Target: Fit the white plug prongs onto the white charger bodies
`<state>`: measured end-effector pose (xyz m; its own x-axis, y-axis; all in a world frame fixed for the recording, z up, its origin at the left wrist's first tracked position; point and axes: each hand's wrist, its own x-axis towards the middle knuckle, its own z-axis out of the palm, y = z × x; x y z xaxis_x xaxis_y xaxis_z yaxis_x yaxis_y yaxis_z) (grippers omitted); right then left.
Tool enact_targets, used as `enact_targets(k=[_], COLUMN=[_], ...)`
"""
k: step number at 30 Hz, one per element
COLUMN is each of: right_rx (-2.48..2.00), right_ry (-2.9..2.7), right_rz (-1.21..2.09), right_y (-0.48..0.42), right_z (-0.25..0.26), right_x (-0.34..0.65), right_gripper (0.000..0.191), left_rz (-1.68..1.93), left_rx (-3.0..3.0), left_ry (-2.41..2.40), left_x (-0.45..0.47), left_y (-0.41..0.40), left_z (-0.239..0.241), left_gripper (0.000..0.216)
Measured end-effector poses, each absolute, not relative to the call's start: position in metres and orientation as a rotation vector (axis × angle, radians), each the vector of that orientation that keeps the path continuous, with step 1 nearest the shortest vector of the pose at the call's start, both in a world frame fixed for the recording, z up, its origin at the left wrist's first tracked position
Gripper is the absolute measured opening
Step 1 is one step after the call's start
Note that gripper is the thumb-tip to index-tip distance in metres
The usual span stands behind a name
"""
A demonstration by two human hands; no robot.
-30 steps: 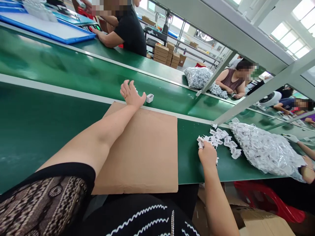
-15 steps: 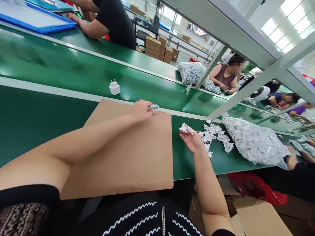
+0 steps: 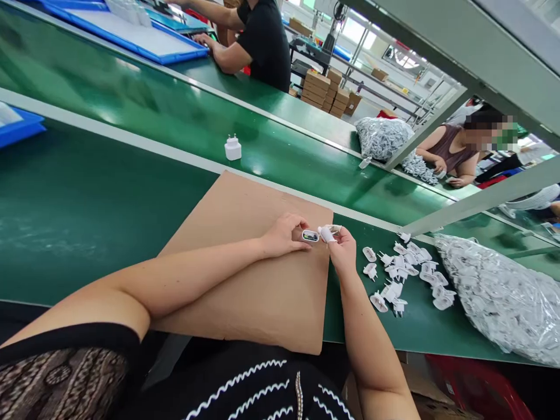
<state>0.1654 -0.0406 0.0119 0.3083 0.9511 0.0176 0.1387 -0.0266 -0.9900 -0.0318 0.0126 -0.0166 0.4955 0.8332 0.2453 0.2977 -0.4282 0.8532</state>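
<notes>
My left hand [image 3: 284, 233] is closed on a small white charger shell [image 3: 310, 235], its open end facing up. My right hand [image 3: 342, 251] pinches a white plug piece [image 3: 326, 233] right beside that shell, the two parts almost touching. Both hands hover over the right edge of a brown cardboard sheet [image 3: 245, 262] lying on the green bench. A loose heap of white plug pieces [image 3: 402, 274] lies on the bench just right of my right hand. One finished white charger [image 3: 233, 147] stands on the green conveyor belt [image 3: 131, 105] beyond the cardboard.
A clear bag full of white parts [image 3: 499, 297] lies at the right. Grey frame bars [image 3: 476, 198] cross overhead. Across the belt sit a person in black [image 3: 262, 41] by blue trays [image 3: 144, 35] and another person [image 3: 455, 154] near a second bag [image 3: 380, 137].
My left hand took a shell from the belt and drew it back over the cardboard. My right hand picked a plug piece from the heap and brought it left to meet the shell.
</notes>
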Motion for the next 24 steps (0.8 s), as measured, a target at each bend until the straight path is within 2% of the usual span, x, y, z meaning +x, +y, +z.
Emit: enact_targets(k=[2, 4, 7, 10, 13, 16, 20, 22, 24], right_rx=[-1.446, -1.434, -1.382, -1.354, -1.426, -1.467, -1.433, -1.401, -1.393], right_ry=[-1.051, -1.097, -1.132, -1.033, -1.026, -1.078, -1.180, -1.155, -1.132], right_rz=[1.064, 1.279, 1.352, 1.079, 1.030, 1.220, 1.458, 1.364, 1.147], right_y=[-0.048, -0.052, -0.052, -0.046, -0.044, -0.050, -0.057, -0.056, -0.054], right_z=[0.015, 0.019, 0.022, 0.021, 0.020, 0.025, 0.034, 0.035, 0.033], right_x=[0.172, 0.177, 0.178, 0.175, 0.172, 0.174, 0.181, 0.183, 0.182], right_gripper=[0.038, 0.038, 0.037, 0.037, 0.040, 0.041, 0.038, 0.037, 0.035], left_rz=[0.864, 0.843, 0.818, 0.847, 0.931, 0.916, 0.832, 0.859, 0.853], left_rx=[1.924, 1.909, 1.946, 1.956, 1.889, 1.866, 1.947, 1.950, 1.961], left_ry=[0.877, 0.815, 0.800, 0.888, 0.934, 0.828, 0.662, 0.728, 0.731], left_x=[-0.034, -0.037, -0.039, -0.036, -0.032, -0.034, -0.036, -0.036, -0.035], left_y=[0.013, 0.012, 0.011, 0.009, 0.008, 0.005, 0.003, 0.005, 0.007], left_z=[-0.016, -0.015, -0.014, -0.014, -0.015, -0.016, -0.014, -0.014, -0.013], left_gripper=[0.036, 0.034, 0.065, 0.086, 0.071, 0.055, 0.074, 0.071, 0.052])
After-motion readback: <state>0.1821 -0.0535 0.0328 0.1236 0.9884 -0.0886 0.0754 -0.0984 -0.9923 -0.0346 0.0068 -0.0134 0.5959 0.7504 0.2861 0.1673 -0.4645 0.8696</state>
